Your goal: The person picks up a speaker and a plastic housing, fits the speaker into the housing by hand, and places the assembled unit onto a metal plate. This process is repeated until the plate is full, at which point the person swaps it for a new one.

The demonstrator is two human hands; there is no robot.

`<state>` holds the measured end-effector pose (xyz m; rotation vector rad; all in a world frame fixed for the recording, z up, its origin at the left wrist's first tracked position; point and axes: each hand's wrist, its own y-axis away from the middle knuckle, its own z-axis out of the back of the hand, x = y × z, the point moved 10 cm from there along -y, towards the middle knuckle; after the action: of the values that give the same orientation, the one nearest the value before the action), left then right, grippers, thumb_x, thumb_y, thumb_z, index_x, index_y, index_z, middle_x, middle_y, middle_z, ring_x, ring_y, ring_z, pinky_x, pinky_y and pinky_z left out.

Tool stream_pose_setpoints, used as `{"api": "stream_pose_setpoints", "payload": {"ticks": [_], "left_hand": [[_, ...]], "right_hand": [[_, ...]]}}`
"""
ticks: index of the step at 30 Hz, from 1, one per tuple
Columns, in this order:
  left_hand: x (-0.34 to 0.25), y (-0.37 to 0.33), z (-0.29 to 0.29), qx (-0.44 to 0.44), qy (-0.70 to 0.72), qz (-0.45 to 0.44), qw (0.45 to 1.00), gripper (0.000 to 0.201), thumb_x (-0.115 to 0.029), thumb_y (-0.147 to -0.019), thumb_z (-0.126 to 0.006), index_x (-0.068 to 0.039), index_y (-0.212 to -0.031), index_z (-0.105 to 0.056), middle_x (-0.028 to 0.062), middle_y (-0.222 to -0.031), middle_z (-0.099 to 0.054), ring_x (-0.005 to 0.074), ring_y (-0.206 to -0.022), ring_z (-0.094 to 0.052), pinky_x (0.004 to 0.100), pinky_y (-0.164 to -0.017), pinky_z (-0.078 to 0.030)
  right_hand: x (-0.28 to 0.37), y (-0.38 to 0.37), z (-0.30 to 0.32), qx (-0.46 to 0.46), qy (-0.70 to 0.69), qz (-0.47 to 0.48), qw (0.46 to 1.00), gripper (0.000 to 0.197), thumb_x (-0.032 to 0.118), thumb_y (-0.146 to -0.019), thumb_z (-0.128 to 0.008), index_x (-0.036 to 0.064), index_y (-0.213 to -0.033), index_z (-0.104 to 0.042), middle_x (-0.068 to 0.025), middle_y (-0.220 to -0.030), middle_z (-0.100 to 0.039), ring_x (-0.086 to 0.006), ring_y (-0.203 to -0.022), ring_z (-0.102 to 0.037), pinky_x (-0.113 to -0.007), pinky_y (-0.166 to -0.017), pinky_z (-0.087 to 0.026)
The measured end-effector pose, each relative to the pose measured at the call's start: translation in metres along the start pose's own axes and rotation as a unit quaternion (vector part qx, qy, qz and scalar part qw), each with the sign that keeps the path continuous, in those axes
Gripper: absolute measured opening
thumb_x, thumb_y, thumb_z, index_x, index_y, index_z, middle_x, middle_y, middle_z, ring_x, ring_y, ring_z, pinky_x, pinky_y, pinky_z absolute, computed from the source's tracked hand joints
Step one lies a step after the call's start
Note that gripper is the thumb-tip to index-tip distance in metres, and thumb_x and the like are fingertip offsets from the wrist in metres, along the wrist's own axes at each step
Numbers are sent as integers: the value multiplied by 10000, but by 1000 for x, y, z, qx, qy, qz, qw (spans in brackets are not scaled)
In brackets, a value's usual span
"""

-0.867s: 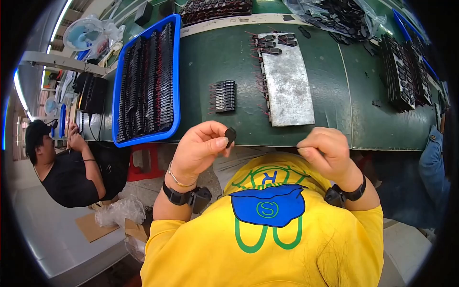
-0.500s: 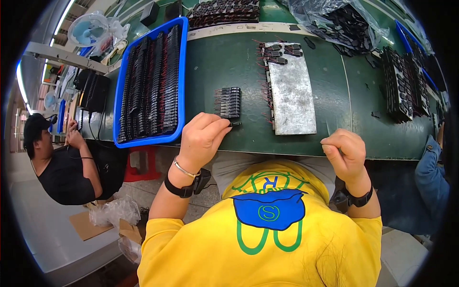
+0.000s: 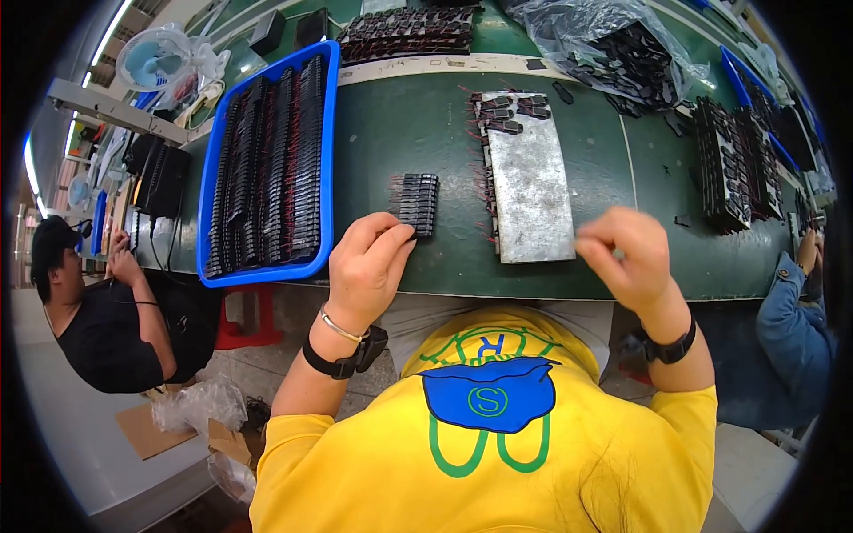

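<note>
A short row of small black parts with thin wires (image 3: 416,202) lies on the green table, packed side by side. My left hand (image 3: 366,266) is closed in a pinch at the row's near left corner. A dark bit shows at its fingertips, too small to name. Right of the row lies a grey metal plate (image 3: 531,191). Several black wired parts (image 3: 499,115) rest on its far end, with red wires along its left edge. My right hand (image 3: 629,253), somewhat blurred, is curled closed by the plate's near right corner. Whatever its fingers may hold is hidden.
A blue tray (image 3: 327,178) full of black parts in rows stands at left. Farther back are stacked parts (image 3: 409,34) and a clear bag of black pieces (image 3: 622,58). More stacked plates (image 3: 724,169) stand at right. One person (image 3: 107,311) sits at left; a blue sleeve (image 3: 791,302) shows at right.
The small black part that stuck out right of my left fingertips no longer shows there. My right hand has risen toward the plate. The whole view has shifted slightly.
</note>
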<state>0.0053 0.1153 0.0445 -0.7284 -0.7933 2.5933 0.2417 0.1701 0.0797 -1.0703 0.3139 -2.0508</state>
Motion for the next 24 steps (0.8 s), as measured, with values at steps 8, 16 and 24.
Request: {"api": "stream_pose_setpoints", "payload": {"ticks": [8, 16, 24], "left_hand": [[-5, 14, 18, -90, 35, -19, 995, 200, 63, -695, -717, -19, -866, -654, 109, -917, -604, 254, -726, -600, 310, -610, -496], [4, 26, 24, -110, 85, -19, 990, 228, 72, -715, -703, -19, -918, -654, 101, -930, -617, 231, -740, -614, 299, -610, -500], [4, 27, -50, 66, 585, 374, 717, 125, 27, -850, -634, 20, -974, -651, 90, -969, -653, 139, -797, -648, 229, -656, -530]], "right_hand": [[-56, -87, -36, 26, 138, -11, 990, 169, 136, -774, -719, 44, -900, -653, -74, -804, -580, -235, -677, -585, -314, -607, -471], [-71, -88, -69, 62, 184, -27, 981, 191, 142, -762, -729, 48, -910, -653, -87, -799, -581, -246, -690, -596, -339, -619, -479], [41, -20, -56, 12, 41, 66, 997, 255, 50, -657, -785, 24, -865, -639, -105, -766, -590, -270, -639, -580, -346, -544, -468]]}}
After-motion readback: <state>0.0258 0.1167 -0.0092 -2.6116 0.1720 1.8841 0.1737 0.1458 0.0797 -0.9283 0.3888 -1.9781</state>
